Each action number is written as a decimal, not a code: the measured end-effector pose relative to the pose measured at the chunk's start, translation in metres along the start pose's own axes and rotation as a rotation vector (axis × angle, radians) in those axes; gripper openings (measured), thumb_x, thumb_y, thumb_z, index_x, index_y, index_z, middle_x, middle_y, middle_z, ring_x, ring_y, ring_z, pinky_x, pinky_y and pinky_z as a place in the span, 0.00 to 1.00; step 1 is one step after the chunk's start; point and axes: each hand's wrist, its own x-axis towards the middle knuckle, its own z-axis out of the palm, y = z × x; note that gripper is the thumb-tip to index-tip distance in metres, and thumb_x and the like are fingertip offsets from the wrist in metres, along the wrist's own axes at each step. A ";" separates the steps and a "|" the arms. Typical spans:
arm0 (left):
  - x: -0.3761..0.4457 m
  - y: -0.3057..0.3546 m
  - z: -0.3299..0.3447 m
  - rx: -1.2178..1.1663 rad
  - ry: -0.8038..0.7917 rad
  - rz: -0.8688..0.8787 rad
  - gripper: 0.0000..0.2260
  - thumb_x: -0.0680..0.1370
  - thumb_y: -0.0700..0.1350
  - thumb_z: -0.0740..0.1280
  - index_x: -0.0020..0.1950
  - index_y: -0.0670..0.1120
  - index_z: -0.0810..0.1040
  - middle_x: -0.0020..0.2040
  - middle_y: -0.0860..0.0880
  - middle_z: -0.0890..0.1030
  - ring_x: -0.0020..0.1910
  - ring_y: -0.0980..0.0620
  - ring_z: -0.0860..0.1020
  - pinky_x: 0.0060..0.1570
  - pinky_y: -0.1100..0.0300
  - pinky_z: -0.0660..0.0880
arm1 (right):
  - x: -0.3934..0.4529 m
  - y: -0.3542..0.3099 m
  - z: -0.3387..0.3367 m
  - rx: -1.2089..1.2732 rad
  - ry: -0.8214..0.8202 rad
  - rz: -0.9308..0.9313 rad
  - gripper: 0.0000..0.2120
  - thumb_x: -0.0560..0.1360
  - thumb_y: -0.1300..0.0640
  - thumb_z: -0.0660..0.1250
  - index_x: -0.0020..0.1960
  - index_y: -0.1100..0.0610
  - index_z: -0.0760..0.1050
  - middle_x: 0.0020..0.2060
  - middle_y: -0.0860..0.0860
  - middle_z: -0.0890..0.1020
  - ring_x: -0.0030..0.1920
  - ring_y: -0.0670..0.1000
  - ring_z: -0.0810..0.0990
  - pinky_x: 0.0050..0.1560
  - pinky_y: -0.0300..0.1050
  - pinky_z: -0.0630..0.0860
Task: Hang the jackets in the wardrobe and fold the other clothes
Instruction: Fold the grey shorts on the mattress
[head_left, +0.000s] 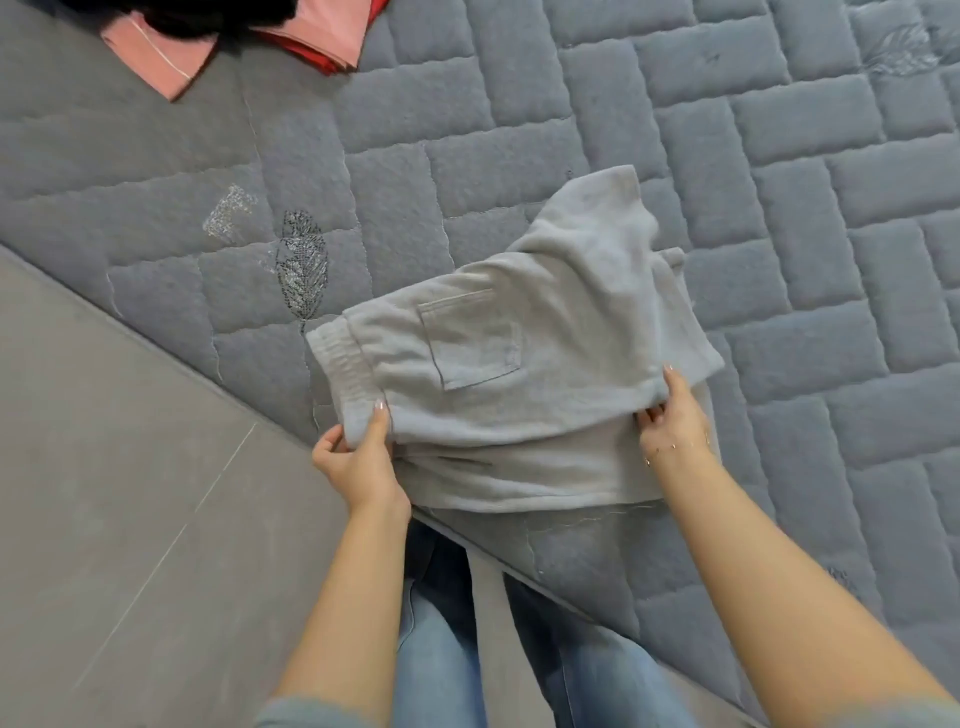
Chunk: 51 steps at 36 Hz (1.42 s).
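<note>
We see one pair of soft grey fleece trousers, folded on the quilted mattress; our left hand pinches the elastic waistband corner, right hand grips the folded edge.

One head-worn camera looks steeply down from above the person's own forearms, close over the near edge of the quilted mattress, with the grey floor at left (wide-angle, so the edges bend). No second view shares the scene.
</note>
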 end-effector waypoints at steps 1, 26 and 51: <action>0.000 0.003 0.004 -0.018 0.016 -0.006 0.19 0.73 0.38 0.74 0.56 0.46 0.67 0.52 0.50 0.75 0.48 0.54 0.78 0.51 0.61 0.77 | -0.002 -0.005 0.003 -0.022 -0.022 -0.006 0.16 0.77 0.56 0.69 0.63 0.60 0.74 0.58 0.53 0.80 0.57 0.52 0.80 0.57 0.46 0.78; -0.017 -0.043 -0.056 -0.012 -0.193 -0.177 0.05 0.81 0.40 0.63 0.53 0.49 0.75 0.51 0.50 0.80 0.52 0.53 0.79 0.47 0.62 0.78 | -0.002 0.002 -0.127 -0.050 -0.063 0.094 0.09 0.80 0.59 0.64 0.59 0.56 0.71 0.60 0.53 0.77 0.54 0.50 0.79 0.59 0.48 0.74; -0.043 0.005 -0.015 -0.088 -0.169 -0.272 0.12 0.78 0.46 0.69 0.60 0.44 0.77 0.65 0.44 0.78 0.60 0.48 0.78 0.57 0.53 0.76 | -0.053 -0.060 -0.106 -0.210 -0.170 0.617 0.07 0.75 0.58 0.71 0.45 0.61 0.76 0.35 0.56 0.82 0.39 0.54 0.79 0.27 0.46 0.80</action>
